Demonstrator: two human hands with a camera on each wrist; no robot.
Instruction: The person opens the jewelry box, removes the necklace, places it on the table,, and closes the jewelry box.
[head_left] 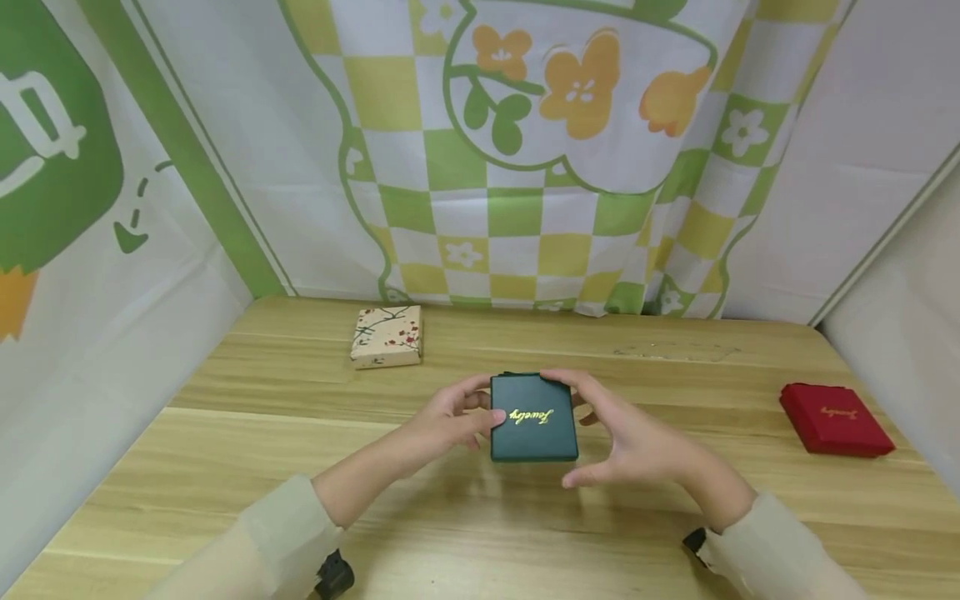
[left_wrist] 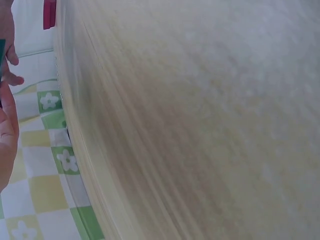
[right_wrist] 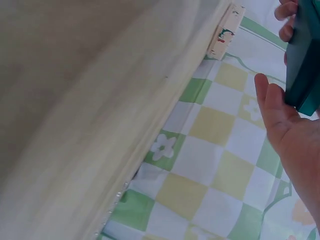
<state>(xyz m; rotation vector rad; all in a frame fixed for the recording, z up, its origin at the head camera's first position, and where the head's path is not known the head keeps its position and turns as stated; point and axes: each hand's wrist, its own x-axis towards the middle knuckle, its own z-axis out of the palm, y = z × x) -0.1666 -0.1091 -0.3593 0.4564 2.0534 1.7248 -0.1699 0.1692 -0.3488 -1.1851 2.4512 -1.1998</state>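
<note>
A dark green jewelry box (head_left: 534, 433) with gold lettering is held up above the table. My left hand (head_left: 450, 417) grips it at its left side, thumb on the front face and fingers behind. At the upper right corner, the index finger of my right hand (head_left: 637, 437) touches the box, while the thumb is spread away below. The right wrist view shows the box's edge (right_wrist: 304, 65) against the extended fingers of the right hand (right_wrist: 292, 135). Only a sliver of the left hand (left_wrist: 6, 140) enters the left wrist view.
On the wooden table (head_left: 262, 417) a cream box with a floral print (head_left: 386, 335) lies at back left. A red jewelry box (head_left: 836, 421) lies at the right. A thin chain necklace (head_left: 678, 352) is stretched out at back right. A patterned curtain (head_left: 517, 225) hangs behind.
</note>
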